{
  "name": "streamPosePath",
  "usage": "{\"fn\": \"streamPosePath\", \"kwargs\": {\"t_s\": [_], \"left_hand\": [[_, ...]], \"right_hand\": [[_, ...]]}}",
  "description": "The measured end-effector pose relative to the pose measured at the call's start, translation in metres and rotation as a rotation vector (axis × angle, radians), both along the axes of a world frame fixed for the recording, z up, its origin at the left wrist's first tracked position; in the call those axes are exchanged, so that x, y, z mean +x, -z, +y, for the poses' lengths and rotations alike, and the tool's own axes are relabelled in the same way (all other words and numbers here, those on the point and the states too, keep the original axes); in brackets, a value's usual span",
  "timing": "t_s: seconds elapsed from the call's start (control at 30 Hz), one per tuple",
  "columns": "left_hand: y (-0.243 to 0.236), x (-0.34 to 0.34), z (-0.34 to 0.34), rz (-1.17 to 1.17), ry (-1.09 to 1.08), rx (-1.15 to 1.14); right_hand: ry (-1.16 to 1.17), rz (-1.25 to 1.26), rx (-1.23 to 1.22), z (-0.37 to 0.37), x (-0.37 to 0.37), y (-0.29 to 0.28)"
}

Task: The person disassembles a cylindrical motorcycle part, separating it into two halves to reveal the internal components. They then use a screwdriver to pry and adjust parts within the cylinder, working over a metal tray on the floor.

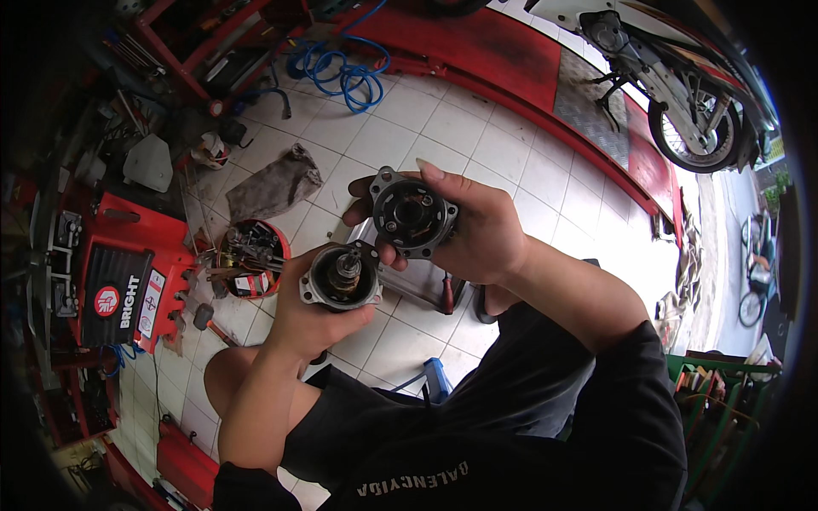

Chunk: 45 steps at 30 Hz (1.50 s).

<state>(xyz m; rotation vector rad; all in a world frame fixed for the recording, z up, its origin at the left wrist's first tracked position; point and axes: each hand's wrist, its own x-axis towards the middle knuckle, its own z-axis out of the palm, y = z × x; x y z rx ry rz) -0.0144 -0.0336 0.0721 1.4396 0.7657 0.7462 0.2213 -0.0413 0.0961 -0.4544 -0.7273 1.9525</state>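
Observation:
My left hand [300, 328] wraps around a round metal housing [317, 288], its open end facing up. A metal shaft [348, 266] stands in the middle of that housing. Higher and to the right, my right hand [487, 228] grips a round metal cover [415, 213] by its edge. The cover's dark, hollow inner side with a central hole is turned toward me, and lugs with bolt holes stick out from its rim. The two parts are close together but separate. Beneath my hands is a grey tray [416, 278], partly hidden, with a red-handled screwdriver [448, 294] at its near edge.
A red tub [281, 241] full of tools stands left of my hands, near a grey rag [274, 183] and a hammer [204, 318]. Farther left is a red machine [175, 247]. Blue hose [354, 85] lies ahead, before a red lift platform [503, 51] bearing a motorcycle [639, 64].

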Motion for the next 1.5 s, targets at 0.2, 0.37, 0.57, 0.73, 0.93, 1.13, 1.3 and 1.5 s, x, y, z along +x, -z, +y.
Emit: {"fn": "streamPosePath", "kwargs": {"t_s": [0.2, 0.37, 0.57, 0.73, 0.93, 1.13, 1.3, 1.5], "left_hand": [[0.001, 0.001, 0.001, -0.007, 0.004, 0.002], [0.001, 0.000, 0.002, 0.015, 0.012, -0.004], [-0.002, 0.000, 0.001, 0.039, -0.003, 0.030], [-0.003, -0.001, 0.001, 0.041, 0.011, -0.009], [-0.001, 0.000, 0.001, 0.029, -0.001, 0.029], [0.012, -0.002, 0.003, -0.040, 0.018, -0.043], [0.018, -0.002, 0.005, -0.100, 0.052, -0.066], [0.016, -0.002, 0.004, -0.139, 0.051, -0.095]], "right_hand": [[0.036, -0.076, 0.025, -0.001, -0.001, -0.005], [0.069, -0.217, -0.004, -0.001, -0.001, -0.004], [0.093, -0.236, 0.016, -0.001, -0.002, -0.006], [0.104, -0.169, 0.034, -0.002, -0.002, -0.009], [0.109, -0.200, 0.073, -0.003, -0.001, -0.007], [0.055, -0.208, 0.096, -0.004, -0.003, -0.008], [-0.033, -0.156, 0.103, -0.004, -0.002, -0.009], [-0.059, -0.061, 0.071, -0.006, -0.001, -0.004]]}}
